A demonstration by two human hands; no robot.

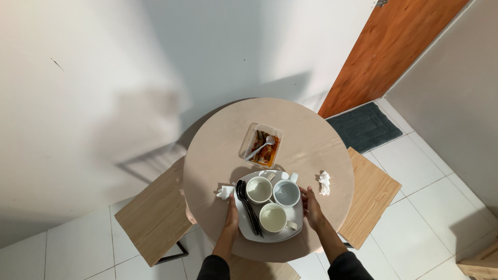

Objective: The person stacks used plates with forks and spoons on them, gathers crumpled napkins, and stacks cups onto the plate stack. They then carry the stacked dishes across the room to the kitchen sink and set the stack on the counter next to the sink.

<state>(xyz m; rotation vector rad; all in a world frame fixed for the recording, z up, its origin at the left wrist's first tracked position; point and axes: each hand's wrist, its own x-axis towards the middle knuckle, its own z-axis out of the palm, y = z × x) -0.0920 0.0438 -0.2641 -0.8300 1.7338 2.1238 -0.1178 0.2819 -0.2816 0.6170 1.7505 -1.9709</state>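
At six o'clock on the round surface [311, 140], I have my left hand [232, 215] and right hand [311, 207] curled around opposite rims of the white plate [294, 224] bearing three cups, so I'd keep it level.

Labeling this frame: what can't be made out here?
Head view only:
- Left hand and right hand fingers under the plate rim: hidden by the plate.
- Cutlery type: too small.
- Food in the clear container: too small.
- Table base: hidden by the tabletop.

Both arms fwd, left hand [232, 214] & right hand [312, 207] apart, fingers loosely curled, palms inward
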